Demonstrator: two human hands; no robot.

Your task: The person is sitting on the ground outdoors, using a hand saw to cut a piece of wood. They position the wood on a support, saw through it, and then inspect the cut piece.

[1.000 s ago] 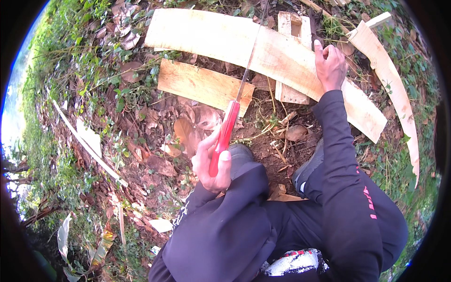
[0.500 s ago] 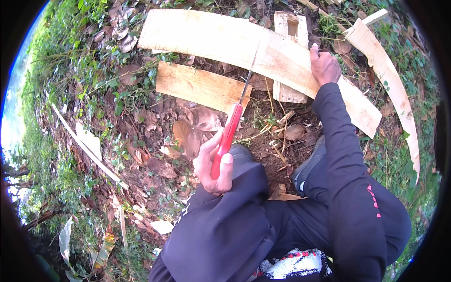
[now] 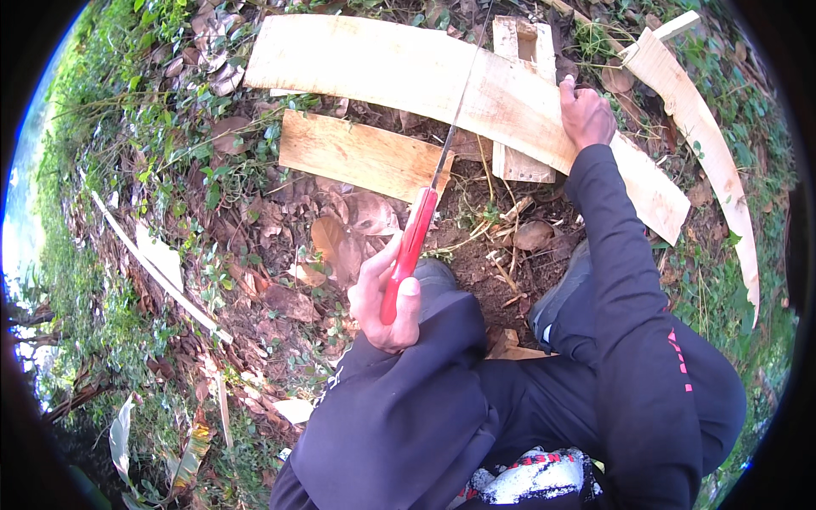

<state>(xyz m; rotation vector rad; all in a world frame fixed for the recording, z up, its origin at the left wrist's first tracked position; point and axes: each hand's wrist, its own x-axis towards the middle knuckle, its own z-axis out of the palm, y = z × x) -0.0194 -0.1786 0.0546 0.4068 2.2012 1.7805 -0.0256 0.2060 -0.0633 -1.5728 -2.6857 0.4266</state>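
Note:
My left hand [image 3: 382,297] is closed round the red handle of a handsaw [image 3: 415,242]. The saw's thin blade slants up and away, lying across a long pale wooden plank [image 3: 357,59]. My right hand [image 3: 587,116] is closed on that plank, right of the blade, with the thumb pointing away from me. Under the plank lies a wooden block with a rectangular hollow [image 3: 525,161], its far and near ends showing. A shorter board [image 3: 361,153] lies on the ground on the near side of the plank, partly behind the blade.
A curved-looking board [image 3: 705,136] lies at the right, beside a small stick of wood [image 3: 677,25]. At the left are a thin strip [image 3: 157,268] and a pale offcut [image 3: 161,255]. Dry leaves, soil and green plants cover the ground. My shoes [image 3: 561,293] stand close below the plank.
Almost nothing differs. The planks sit very slightly shifted in the picture; both hands keep their holds, and the saw lies across the plank at about the same spot.

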